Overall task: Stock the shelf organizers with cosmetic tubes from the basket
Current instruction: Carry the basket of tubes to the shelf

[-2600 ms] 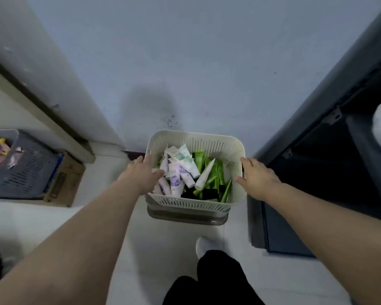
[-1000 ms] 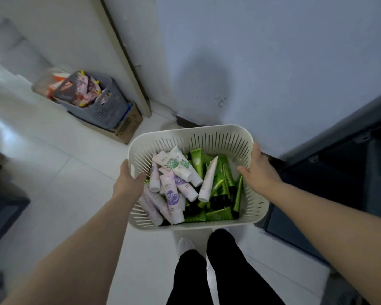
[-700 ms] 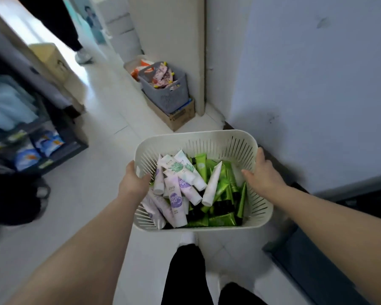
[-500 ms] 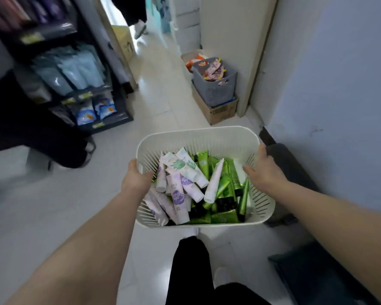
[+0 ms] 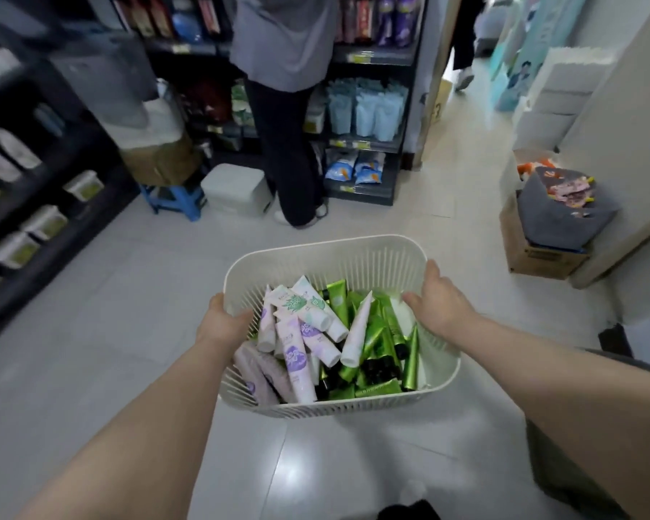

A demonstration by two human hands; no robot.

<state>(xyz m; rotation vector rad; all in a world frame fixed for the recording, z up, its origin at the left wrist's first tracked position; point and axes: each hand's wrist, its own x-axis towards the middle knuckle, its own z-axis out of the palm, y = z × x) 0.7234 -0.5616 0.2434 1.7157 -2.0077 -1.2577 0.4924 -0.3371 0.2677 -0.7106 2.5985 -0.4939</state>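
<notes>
Left hand (image 5: 221,321) grips slotted white basket (image 5: 327,253) at left rim; right hand (image 5: 440,306) grips right rim. Cosmetic tubes (image 5: 338,332) heaped inside basket.

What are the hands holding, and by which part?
Both hold the white basket of tubes: the left hand grips its left rim, the right hand its right rim.

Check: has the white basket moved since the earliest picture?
Yes. The left hand and right hand hold the basket up off the floor; the grey crate, earlier on its left, now lies to its right.
</notes>
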